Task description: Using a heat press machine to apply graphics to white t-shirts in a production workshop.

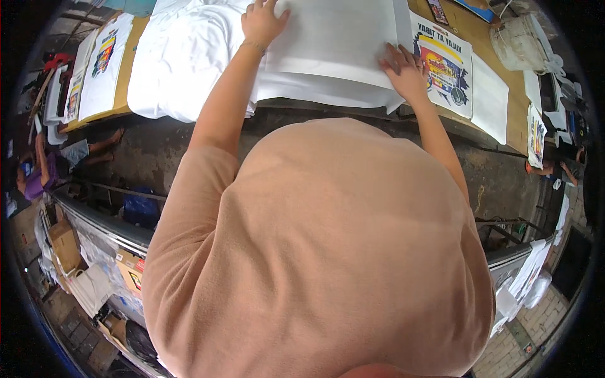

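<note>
A person in a tan shirt (pixel 353 239) leans over a worktable (pixel 513 79), both arms stretched forward onto a smooth white panel (pixel 334 38) that lies flat at the top centre of the view. The left hand (pixel 263 24) rests palm down at the panel's left edge, thumb held away from the fingers, some of whose tips meet the top of the frame; the right hand (pixel 408 72) lies at the near right corner, fingers spread. The panel's far end is cut off, so its full length, and with it the long axis, cannot be told; its near edge runs crosswise before the person, its sides pointing away. White fabric (pixel 328 89) hangs below that near edge, its upper part hidden beneath the panel. To the left lies rumpled white cloth (pixel 179 63), also cropped at the top. Just right of the right hand, a printed sheet (pixel 444 69) carries bold dark lettering above a yellow, red and blue design, with smaller writing hard to make out. Beyond it are a phone (pixel 438 11), partly cropped, and a whitish bucket (pixel 520 44). A second person in purple (pixel 39 179) is small and distorted at the left rim.
</note>
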The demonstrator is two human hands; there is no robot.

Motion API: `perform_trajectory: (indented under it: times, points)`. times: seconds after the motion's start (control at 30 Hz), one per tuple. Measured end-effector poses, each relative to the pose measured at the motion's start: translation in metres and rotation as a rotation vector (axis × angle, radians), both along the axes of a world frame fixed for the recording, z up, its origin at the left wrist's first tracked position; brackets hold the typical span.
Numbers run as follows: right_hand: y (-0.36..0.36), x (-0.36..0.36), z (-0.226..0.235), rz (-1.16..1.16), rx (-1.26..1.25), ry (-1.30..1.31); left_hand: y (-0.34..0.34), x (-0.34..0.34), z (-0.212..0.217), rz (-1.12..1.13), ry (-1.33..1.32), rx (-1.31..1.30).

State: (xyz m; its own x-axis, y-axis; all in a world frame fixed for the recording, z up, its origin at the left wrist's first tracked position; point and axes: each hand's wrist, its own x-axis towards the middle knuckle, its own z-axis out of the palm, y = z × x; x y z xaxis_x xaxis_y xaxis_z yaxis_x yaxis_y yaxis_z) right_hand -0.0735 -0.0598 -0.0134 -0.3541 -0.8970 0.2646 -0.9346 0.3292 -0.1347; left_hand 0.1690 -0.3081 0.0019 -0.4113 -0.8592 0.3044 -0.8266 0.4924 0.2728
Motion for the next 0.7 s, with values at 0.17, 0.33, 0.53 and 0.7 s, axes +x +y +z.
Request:
perform_trajectory:
  times: [0.17, 0.33, 0.53, 0.7]
  points:
    - [-0.018, -0.003, -0.010, -0.058, 0.040, 0.019, -0.020, 0.032, -0.026, -0.205, 0.012, -0.020]
    - [-0.042, -0.014, -0.007, -0.106, 0.130, 0.055, -0.042, 0.016, -0.036, -0.222, 0.048, -0.107]
    - [-0.063, -0.019, 0.004, -0.138, 0.332, 0.042, -0.059, 0.005, -0.032, -0.159, 0.004, -0.013]
    - [-0.062, -0.019, 0.000, -0.177, 0.352, 0.004, -0.065, 0.005, -0.038, -0.181, -0.005, 0.000]
